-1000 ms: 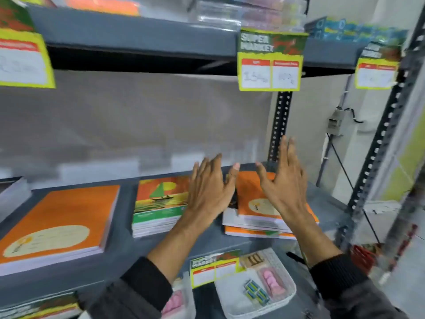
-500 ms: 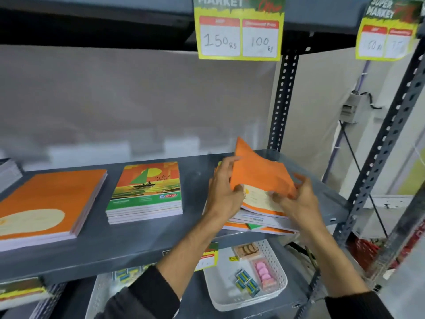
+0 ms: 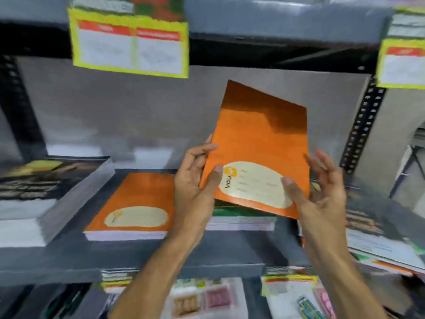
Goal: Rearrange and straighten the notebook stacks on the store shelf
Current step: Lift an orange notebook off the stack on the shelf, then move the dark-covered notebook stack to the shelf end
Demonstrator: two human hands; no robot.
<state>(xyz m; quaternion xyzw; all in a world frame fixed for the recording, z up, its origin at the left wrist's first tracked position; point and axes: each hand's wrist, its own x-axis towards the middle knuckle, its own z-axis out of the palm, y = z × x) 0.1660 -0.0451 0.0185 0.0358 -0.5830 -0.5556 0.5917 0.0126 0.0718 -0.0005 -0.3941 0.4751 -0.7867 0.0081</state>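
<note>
I now hold the orange notebook (image 3: 259, 157) clear of the right-hand pile, raised over the green stack (image 3: 241, 219). Left hand (image 3: 195, 189) pinches its left edge; right hand (image 3: 322, 203) thumb on cover, fingers spread. Matching orange stack (image 3: 133, 208) lies left: likely destination.

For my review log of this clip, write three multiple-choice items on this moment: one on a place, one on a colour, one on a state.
1. Where is the matching orange stack?
A. left of the hands
B. top shelf
C. in a basket

2. The held notebook's cover is mainly:
A. green
B. orange
C. black

3. The held notebook is:
A. flat on a stack
B. lifted and tilted
C. open

Key: 1 A, it lies on the shelf left of the left hand. 2 B, orange with a cream label. 3 B, left hand and right hand hold it closed above the stacks.
</note>
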